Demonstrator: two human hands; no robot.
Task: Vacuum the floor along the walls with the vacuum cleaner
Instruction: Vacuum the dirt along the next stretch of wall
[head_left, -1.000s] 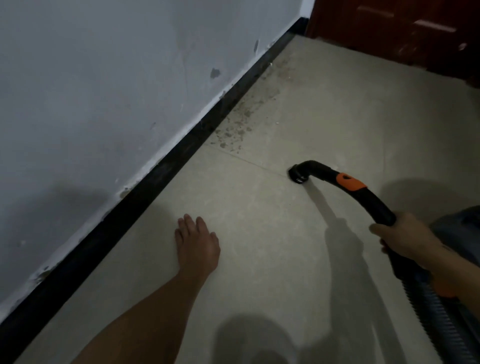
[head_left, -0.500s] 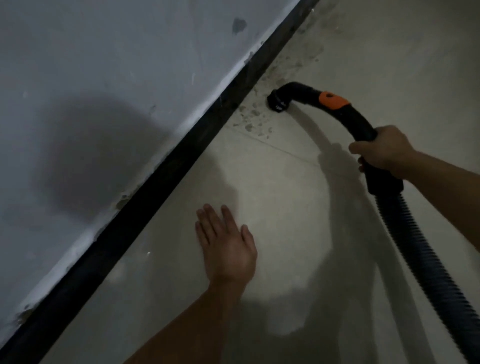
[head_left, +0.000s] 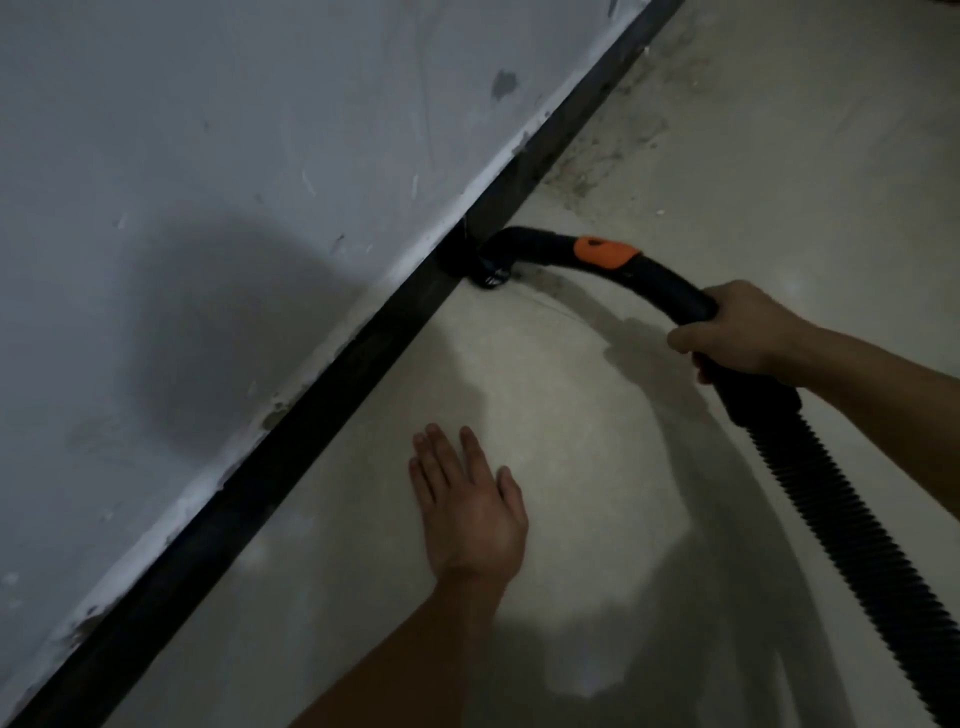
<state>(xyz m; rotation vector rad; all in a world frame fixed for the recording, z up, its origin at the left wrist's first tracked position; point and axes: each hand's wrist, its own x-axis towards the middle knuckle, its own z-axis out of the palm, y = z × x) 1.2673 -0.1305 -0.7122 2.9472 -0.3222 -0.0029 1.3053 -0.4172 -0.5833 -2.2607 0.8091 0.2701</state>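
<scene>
A black curved vacuum nozzle tube (head_left: 654, 280) with an orange slider (head_left: 605, 252) reaches across the pale floor. Its open mouth (head_left: 491, 273) sits right at the black skirting board (head_left: 291, 457), where floor meets wall. My right hand (head_left: 743, 332) grips the tube at its handle end, fingers curled round it. Behind that hand a black ribbed hose (head_left: 857, 540) runs off to the lower right. My left hand (head_left: 467, 504) lies flat on the floor, fingers straight, a little out from the skirting.
A grey-white wall (head_left: 234, 182) with chipped paint fills the left. Dark dust and crumbs (head_left: 608, 161) lie on the floor along the skirting farther ahead. Pale tiled floor (head_left: 779, 156) stretches to the right.
The nozzle mouth has moved from the open floor, through the dirt patch, up against the skirting board. My view has moved forward along the wall; my left hand stays flat on the floor.
</scene>
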